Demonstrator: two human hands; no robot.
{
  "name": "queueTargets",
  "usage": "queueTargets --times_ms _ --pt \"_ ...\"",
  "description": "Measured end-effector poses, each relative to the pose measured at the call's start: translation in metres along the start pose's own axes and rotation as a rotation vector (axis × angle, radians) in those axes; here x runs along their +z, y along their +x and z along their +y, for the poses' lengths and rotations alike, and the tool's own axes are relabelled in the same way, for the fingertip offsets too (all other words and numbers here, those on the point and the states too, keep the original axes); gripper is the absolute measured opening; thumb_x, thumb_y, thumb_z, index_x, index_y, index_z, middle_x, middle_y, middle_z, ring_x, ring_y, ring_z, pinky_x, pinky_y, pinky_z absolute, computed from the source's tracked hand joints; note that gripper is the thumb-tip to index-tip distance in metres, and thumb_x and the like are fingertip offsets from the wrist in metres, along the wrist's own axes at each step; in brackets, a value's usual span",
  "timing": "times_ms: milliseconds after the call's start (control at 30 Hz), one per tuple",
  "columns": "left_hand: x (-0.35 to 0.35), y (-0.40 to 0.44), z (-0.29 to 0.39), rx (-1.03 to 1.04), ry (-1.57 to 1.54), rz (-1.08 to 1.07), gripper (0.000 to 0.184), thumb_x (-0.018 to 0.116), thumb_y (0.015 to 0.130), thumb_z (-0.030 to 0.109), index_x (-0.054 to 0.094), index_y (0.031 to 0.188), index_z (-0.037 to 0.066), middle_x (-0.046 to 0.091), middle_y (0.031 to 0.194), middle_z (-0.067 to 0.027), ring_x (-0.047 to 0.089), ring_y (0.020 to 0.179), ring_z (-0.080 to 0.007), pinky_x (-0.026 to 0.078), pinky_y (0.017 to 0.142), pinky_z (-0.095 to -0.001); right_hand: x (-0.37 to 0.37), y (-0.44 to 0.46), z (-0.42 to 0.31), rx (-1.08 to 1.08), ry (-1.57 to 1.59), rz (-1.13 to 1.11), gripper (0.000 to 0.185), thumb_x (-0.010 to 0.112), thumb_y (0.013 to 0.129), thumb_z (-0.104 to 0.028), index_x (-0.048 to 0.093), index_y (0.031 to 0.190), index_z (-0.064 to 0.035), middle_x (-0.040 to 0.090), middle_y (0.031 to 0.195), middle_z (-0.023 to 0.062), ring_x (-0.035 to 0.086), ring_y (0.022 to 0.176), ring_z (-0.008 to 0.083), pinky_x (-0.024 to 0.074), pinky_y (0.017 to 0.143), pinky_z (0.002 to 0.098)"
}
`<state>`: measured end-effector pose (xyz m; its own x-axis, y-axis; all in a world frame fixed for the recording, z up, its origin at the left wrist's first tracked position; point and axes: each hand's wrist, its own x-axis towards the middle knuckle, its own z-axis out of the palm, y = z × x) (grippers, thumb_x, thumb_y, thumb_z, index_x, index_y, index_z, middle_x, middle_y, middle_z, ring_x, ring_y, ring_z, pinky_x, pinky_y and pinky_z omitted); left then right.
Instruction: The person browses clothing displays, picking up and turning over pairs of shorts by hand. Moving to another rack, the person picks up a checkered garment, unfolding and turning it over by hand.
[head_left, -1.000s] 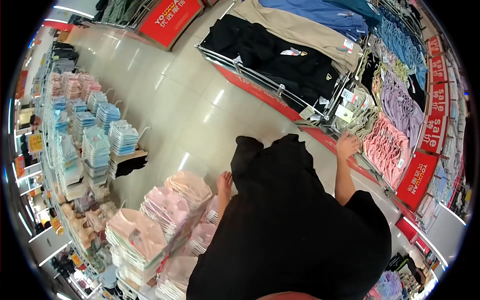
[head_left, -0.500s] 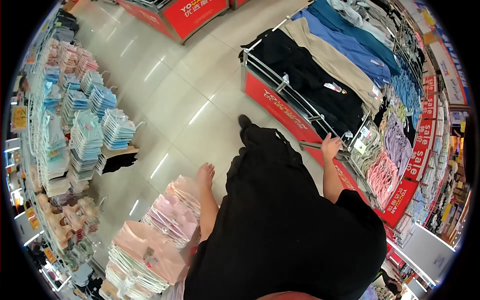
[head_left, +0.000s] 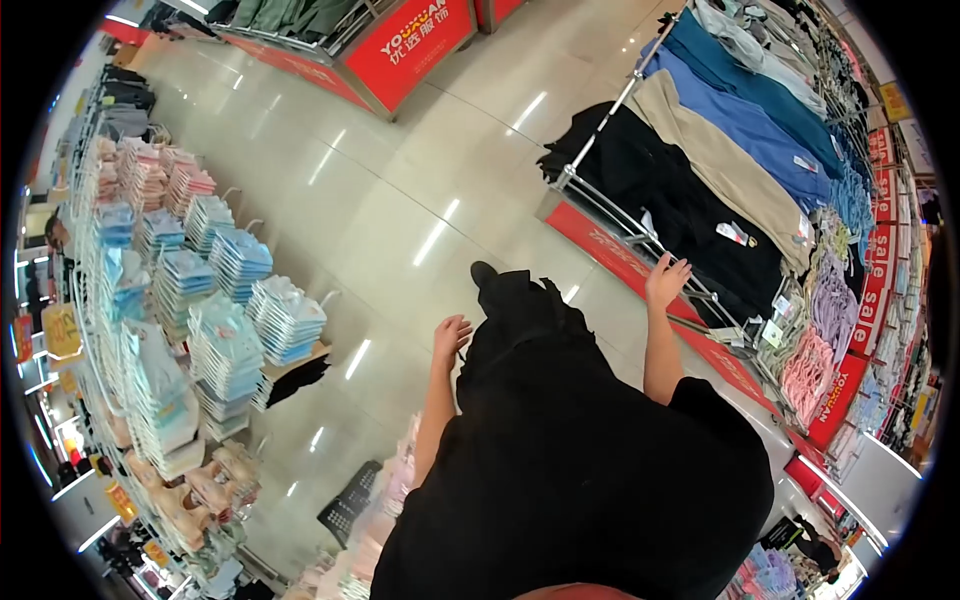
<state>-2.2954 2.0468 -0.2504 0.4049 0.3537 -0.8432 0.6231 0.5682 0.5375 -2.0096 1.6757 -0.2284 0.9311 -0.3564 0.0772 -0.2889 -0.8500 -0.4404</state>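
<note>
My left hand (head_left: pixel 452 338) hangs over the tiled floor, just left of my black clothing (head_left: pixel 590 460), with its fingers apart and nothing in them. On the other side, my right hand (head_left: pixel 667 281) is raised near the metal rail of a display table, fingers spread and empty; whether it touches the rail I cannot tell. Black trousers (head_left: pixel 690 215) lie on that table beside a beige pair (head_left: pixel 720 165) and a blue pair (head_left: pixel 745 125). A dark shoe (head_left: pixel 484 272) shows beyond the hem of my clothing.
Racks of pastel garments on hangers (head_left: pixel 228 345) line the left side. A red-sided display bin (head_left: pixel 400 55) stands ahead. Pink garments (head_left: pixel 385 500) hang close at my lower left, by a dark perforated object (head_left: pixel 350 500). Red sale signs (head_left: pixel 874 290) run along the right.
The view has moved forward along the aisle. The pink garments have dropped toward the bottom edge, and the black trousers now lie farther right. Both hands remain empty.
</note>
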Motion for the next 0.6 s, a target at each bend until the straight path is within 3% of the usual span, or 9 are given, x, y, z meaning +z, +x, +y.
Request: queueTargets --times_ms 100,200,333,367,400,433,600 --pt "-0.058 0.009 0.05 -0.013 0.092 0.11 0.037 0.055 0.094 0.032 0.055 0.12 0.007 0.065 0.111 -0.0115 0.065 0.097 -0.0213 0.05 0.079 -0.0341 0.042 -0.001 -0.028 0.003 -0.01 0.029 0.072 0.037 0.098 -0.045 0.035 0.133 0.0181 0.032 0.139 0.0398 0.028 0.133 0.0511 0.021 0.113 0.0482" --pt "-0.114 0.019 0.088 -0.003 -0.019 0.194 0.036 0.054 0.093 0.027 0.052 0.123 0.007 0.061 0.12 -0.0141 0.062 0.104 -0.0231 0.049 0.086 -0.0358 0.064 -0.001 -0.062 0.028 -0.004 0.071 0.074 0.038 0.098 -0.044 0.032 0.133 0.0203 0.032 0.14 0.0391 0.027 0.135 0.0495 0.0198 0.114 0.0471" --pt "-0.144 0.041 0.125 -0.032 -0.048 0.288 0.04 0.052 0.094 0.026 0.048 0.127 0.004 0.058 0.123 -0.0157 0.061 0.105 -0.0238 0.049 0.083 -0.0344 0.072 0.005 -0.09 0.23 0.076 0.185 0.078 0.039 0.097 -0.048 0.031 0.134 0.0201 0.029 0.141 0.04 0.028 0.135 0.0487 0.0213 0.114 0.0467" --pt "-0.146 0.05 0.131 -0.052 -0.052 0.285 0.04 0.052 0.094 0.025 0.048 0.127 0.003 0.059 0.122 -0.0158 0.061 0.103 -0.0233 0.048 0.082 -0.034 0.07 0.005 -0.094 0.24 0.056 0.18 0.078 0.04 0.096 -0.047 0.031 0.134 0.0205 0.028 0.141 0.0405 0.027 0.135 0.0487 0.0208 0.114 0.0462" --pt "-0.158 0.077 0.122 -0.069 -0.017 0.228 0.037 0.048 0.095 0.027 0.05 0.125 0.006 0.06 0.118 -0.0152 0.061 0.105 -0.0268 0.047 0.09 -0.0416 0.068 0.003 -0.099 0.252 0.033 0.173 0.078 0.04 0.096 -0.047 0.031 0.134 0.0208 0.027 0.142 0.0409 0.027 0.135 0.0488 0.0202 0.114 0.0458" --pt "-0.165 0.094 0.123 -0.103 -0.103 0.16 0.034 0.049 0.094 0.025 0.053 0.122 0.007 0.062 0.114 -0.0147 0.061 0.103 -0.027 0.048 0.087 -0.0417 0.068 0.002 -0.104 0.245 0.014 0.189 0.077 0.041 0.096 -0.046 0.033 0.132 0.0216 0.027 0.141 0.0419 0.027 0.135 0.0489 0.0214 0.114 0.0471" --pt "-0.149 0.176 0.171 -0.154 0.313 0.099 0.034 0.048 0.093 0.022 0.054 0.121 0.003 0.063 0.113 -0.0155 0.064 0.098 -0.0258 0.051 0.079 -0.0337 0.081 -0.003 -0.13 0.283 -0.189 0.126 0.072 0.042 0.097 -0.045 0.036 0.133 0.0177 0.028 0.141 0.0411 0.028 0.135 0.0485 0.0228 0.113 0.049"
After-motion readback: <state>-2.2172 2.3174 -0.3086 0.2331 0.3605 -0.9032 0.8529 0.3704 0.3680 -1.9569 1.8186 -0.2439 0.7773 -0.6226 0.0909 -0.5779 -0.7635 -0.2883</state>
